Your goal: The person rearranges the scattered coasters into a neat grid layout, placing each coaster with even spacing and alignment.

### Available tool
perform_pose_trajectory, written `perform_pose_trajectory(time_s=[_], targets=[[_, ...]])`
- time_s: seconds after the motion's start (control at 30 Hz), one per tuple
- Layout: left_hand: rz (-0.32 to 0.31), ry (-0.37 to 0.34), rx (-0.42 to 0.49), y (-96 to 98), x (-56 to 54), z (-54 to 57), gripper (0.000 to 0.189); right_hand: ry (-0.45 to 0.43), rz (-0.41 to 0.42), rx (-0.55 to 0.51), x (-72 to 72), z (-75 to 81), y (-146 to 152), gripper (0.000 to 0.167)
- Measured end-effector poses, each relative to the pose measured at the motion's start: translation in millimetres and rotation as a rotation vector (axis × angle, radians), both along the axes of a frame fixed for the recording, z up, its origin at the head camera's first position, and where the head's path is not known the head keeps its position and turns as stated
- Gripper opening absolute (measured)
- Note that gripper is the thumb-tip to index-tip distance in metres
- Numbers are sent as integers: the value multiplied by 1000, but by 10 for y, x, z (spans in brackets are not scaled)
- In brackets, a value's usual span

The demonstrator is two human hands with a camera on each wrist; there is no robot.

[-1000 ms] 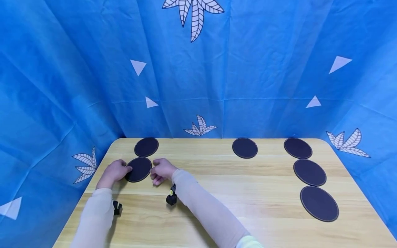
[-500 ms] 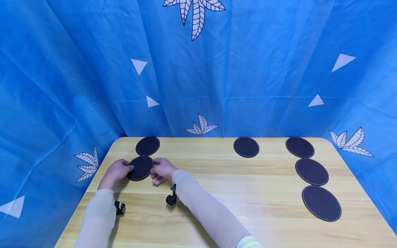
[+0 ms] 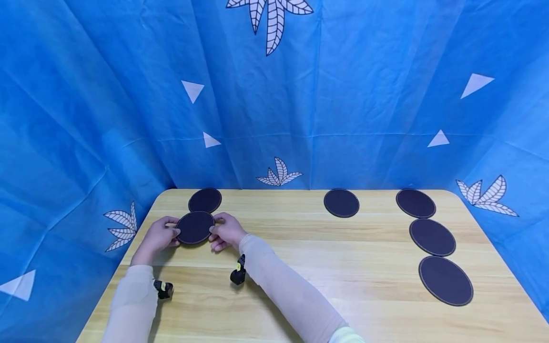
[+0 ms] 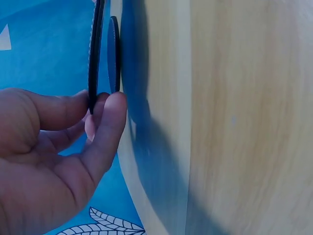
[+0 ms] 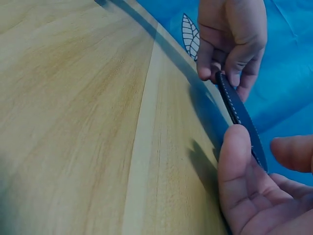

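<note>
A round black coaster (image 3: 195,227) with a stitched edge is lifted off the table in the head view. My left hand (image 3: 159,236) pinches its left edge, thumb on top and fingers beneath. In the left wrist view the coaster (image 4: 95,54) is seen edge-on between thumb and fingers. At the opposite edge, my right hand (image 3: 228,232) has its fingers under the coaster (image 5: 242,115) and its thumb over the rim. A second black coaster (image 3: 205,200) lies flat just behind, partly overlapped by the raised one in the head view.
On the right of the wooden table (image 3: 300,267), a column of three black coasters (image 3: 432,237) runs from the back edge forward. Another coaster (image 3: 341,203) lies near the back, right of centre. A blue curtain (image 3: 364,95) with leaf prints encloses the back and sides.
The coaster between my hands has risen from lying flat on the table. My right hand's thumb now comes over its right edge, and the left fingers have slid beneath it.
</note>
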State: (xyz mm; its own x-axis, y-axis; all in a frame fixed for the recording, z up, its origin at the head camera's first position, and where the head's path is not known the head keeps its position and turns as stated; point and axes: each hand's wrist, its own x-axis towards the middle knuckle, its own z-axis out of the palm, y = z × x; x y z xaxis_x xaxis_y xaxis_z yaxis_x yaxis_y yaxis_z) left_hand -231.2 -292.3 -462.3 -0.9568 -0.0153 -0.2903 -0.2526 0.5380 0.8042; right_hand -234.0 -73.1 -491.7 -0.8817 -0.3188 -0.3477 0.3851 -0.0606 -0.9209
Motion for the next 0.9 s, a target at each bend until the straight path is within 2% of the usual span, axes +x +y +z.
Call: perform_pose_trajectory(time_s=[0.33,0.5,0.9], targets=[[-22,0,54,41,18,49,45,51,-37,-69,-12,18,41,35],[-29,11,63,62,23,56,45,55,-45,-54,-10,47,68,39],[-48,59,50,99,32,49,45,44,0,-44,-28,51,145,61]])
